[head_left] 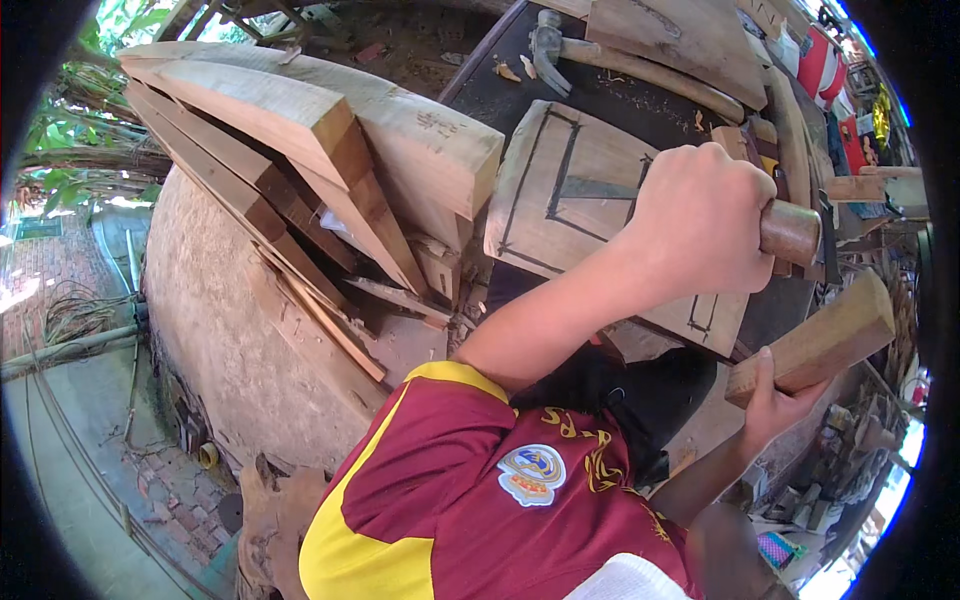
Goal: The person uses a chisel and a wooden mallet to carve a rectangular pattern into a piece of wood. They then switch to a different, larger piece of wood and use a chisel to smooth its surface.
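A cluttered outdoor workspace surrounds a dark, flat-topped bench (490, 90) scattered with curled wood shavings, and on it lies a pale wooden board marked with thick black lines (605, 150), the landmark for everything here. Beyond the marked board rests a claw hammer with a long wooden handle (650, 70); to its left leans a stack of thick, pale sawn timbers (420, 120). The left hand (710, 215) is clenched above the board's right part, around a smooth brown rounded wooden handle (790, 235) whose butt pokes out rightward; what sits at its other end cannot be told. The right hand (785, 400) grasps a thick brown wooden block with a rounded far end (825, 340), held off the marked board's lower right side. The key relation seems to be this: the block lies right of and below the left fist, apart from the handle's butt, its long axis slanting up and rightward, away from the board, with the right hand at its nearer end.
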The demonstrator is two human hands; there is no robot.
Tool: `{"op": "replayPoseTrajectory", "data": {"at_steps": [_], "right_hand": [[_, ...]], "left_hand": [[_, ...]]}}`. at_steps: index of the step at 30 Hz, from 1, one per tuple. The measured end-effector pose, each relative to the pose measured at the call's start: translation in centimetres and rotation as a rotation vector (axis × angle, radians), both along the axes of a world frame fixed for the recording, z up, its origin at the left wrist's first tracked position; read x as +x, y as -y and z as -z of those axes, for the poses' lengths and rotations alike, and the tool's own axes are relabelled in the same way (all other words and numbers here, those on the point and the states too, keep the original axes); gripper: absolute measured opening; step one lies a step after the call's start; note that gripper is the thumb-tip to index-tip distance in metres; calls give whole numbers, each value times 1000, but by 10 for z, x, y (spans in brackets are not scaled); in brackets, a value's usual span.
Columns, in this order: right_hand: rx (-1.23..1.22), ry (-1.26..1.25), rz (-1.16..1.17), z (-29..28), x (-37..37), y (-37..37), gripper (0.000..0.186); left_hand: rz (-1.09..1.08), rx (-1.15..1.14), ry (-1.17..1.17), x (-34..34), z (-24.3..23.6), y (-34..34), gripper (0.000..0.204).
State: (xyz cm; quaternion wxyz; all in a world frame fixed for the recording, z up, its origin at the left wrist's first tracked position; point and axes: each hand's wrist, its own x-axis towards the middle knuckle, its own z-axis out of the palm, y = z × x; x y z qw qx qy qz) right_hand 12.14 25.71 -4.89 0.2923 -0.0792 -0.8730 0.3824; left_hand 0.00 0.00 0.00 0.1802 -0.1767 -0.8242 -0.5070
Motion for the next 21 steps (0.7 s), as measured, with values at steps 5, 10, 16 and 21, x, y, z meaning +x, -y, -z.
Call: {"op": "replayPoseTrajectory", "data": {"at_steps": [5, 10, 16, 21], "right_hand": [[93, -24, -2, -10, 0, -10, 88], [42, -36, -33, -3, 1, -4, 87], [-13, -41, -59, -6, 0, 12, 86], [43, 22, -51, -4, -1, 4, 87]], "left_hand": [[-40, 28, -74, -7, 0, -7, 16], [-16, 11, -44, -6, -1, 0, 17], [-37, 6, -70, -7, 2, 4, 17], [-44, 66, -83, -9, 0, 8, 16]]}}
